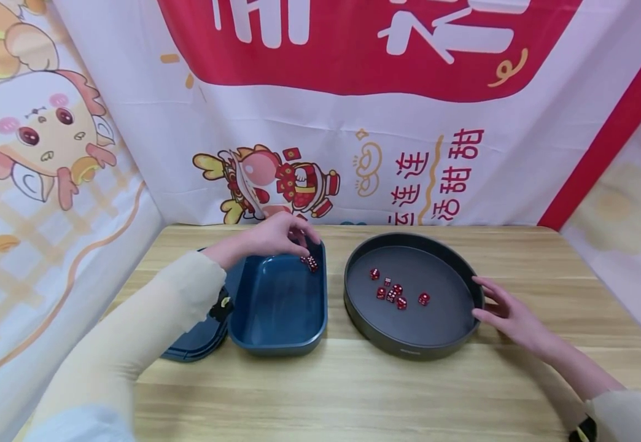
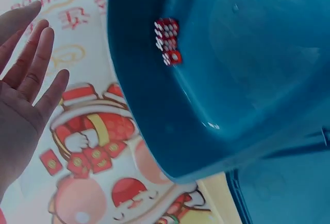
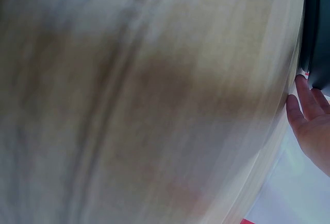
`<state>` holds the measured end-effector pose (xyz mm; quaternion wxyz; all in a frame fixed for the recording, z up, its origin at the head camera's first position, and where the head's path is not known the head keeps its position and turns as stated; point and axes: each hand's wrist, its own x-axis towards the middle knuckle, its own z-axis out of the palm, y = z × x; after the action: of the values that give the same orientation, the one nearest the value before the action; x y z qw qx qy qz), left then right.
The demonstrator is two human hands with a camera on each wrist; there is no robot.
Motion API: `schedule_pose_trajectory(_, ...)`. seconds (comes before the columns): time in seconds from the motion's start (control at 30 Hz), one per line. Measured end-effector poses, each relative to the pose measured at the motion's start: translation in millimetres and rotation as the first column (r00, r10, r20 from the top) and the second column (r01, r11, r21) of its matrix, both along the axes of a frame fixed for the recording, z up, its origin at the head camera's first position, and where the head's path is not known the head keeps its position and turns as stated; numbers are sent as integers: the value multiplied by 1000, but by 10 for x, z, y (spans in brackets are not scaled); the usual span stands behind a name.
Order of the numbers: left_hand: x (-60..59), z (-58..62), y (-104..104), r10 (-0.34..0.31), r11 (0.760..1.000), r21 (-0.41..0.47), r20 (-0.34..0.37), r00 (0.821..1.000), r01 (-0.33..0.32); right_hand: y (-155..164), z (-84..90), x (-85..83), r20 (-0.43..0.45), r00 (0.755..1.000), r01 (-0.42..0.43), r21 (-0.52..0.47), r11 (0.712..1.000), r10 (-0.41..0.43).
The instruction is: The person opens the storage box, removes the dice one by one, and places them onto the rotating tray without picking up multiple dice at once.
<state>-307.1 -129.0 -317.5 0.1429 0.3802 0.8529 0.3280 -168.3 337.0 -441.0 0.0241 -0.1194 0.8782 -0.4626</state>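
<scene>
Two hands work over a blue tub and a round tray of red dice on a wooden tabletop (image 1: 353, 387).

From the head view, the left hand (image 1: 279, 236) hovers over the far right corner of the blue tub (image 1: 279, 307), just above a small cluster of dice (image 1: 311, 263); its wrist view shows what the head view cannot, straight spread fingers (image 2: 36, 54) holding nothing and the cluster (image 2: 167, 41) lying against the tub's inner wall (image 2: 232, 80). A blue lid (image 1: 199, 344) lies under the tub's left edge. To the right, the round dark tray (image 1: 409, 350) holds seven loose dice (image 1: 395, 293). The right hand (image 1: 511, 316) rests straight fingers against the tray's right rim, gripping nothing; its wrist view is mostly blurred tabletop, with fingertips (image 3: 304, 92) at the dark rim (image 3: 314, 28).
</scene>
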Motion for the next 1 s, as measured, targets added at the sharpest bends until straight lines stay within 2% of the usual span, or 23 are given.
schedule_pose_trajectory(0.3, -196, -280, -47, 51, 988, -148, 69, 996, -40, -10, -13, 19, -15, 1000, -9, -22, 1000, 9)
schedule_pose_trajectory(0.47, -272, -413, -47, 51, 979, -200, 86, 995, -33, -5, -12, 12, -14, 1000, -15, -33, 999, 15)
schedule_pose_trajectory(0.73, -345, -517, -2, 49, 958, -285, 106, 993, -17, 1, -6, 12, -20, 1000, -16, -46, 999, 15)
schedule_pose_trajectory(1.0, -359, -535, 114, 1, 933, -358, 109, 994, 39, 9, -3, 0, 18, 1000, -9, -52, 999, 10)
